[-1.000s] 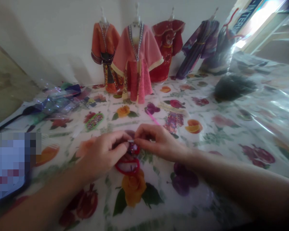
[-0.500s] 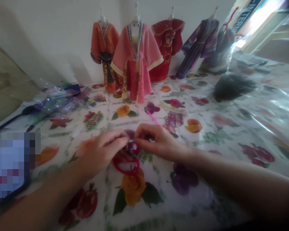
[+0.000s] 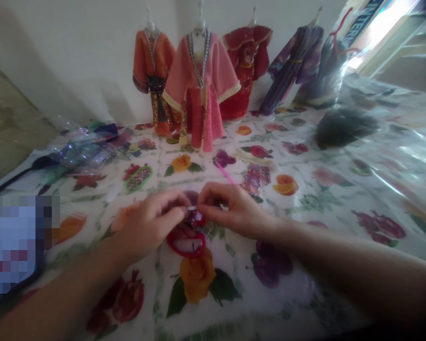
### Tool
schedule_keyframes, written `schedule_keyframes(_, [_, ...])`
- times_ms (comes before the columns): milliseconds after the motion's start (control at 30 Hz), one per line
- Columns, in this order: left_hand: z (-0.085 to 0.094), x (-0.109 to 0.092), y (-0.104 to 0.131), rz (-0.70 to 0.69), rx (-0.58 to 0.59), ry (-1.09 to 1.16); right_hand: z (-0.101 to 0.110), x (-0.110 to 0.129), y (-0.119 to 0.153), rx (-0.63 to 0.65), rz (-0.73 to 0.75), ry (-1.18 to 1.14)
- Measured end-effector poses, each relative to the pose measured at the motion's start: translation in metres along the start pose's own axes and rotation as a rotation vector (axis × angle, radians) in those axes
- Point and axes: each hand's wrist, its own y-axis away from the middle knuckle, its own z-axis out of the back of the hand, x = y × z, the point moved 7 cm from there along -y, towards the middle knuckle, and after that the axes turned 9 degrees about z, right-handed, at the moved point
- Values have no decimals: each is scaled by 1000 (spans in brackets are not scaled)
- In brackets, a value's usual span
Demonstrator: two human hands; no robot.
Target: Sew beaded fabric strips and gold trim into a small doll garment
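In the middle of the head view, my left hand [image 3: 159, 215] and my right hand [image 3: 230, 208] meet, thumbs and fingers closed in a pinch. Between the fingertips is a small dark-and-red patterned piece [image 3: 195, 218] with a white upper edge. Its kind is too blurred and covered to name. Just under it lies a red loop-shaped handle [image 3: 186, 253], partly hidden by my left hand. A thin pink stick [image 3: 225, 172] shows behind my right hand, its lower end hidden. To the right of it lies a patterned, glittery piece of fabric [image 3: 256, 179].
A green tray of small beads [image 3: 139, 178] sits left of my hands. Several miniature robes, among them a pink one [image 3: 200, 90], stand along the wall. Clear plastic packets [image 3: 88, 147] lie at left, a dark bundle [image 3: 344, 127] at right, on a fruit-print tablecloth [image 3: 213, 308].
My left fingertips have shifted very slightly, and a little more of the piece's white edge shows. My right hand keeps its place and pinch.
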Motion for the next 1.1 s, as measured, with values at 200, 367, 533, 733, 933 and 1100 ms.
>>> schedule_keyframes(200, [-2, -2, 1, -11, -6, -45, -1, 0, 1, -15, 25, -11])
schedule_keyframes(367, [-1, -5, 2, -58, -68, -151, -2, 2, 0, -11, 42, -25])
schedule_keyframes(533, [0, 1, 0, -36, -37, -93, -2, -2, 0, -4, 21, -15])
schedule_keyframes(733, [1, 2, -2, -26, -44, -96, -2, -1, 1, -9, 41, -25])
schedule_keyframes(933, [2, 0, -1, -79, -80, -177, -3, 2, 1, 7, 30, -38])
schedule_keyframes(1100, [3, -5, 0, -104, -100, -165, -3, 2, 0, 11, 14, -71])
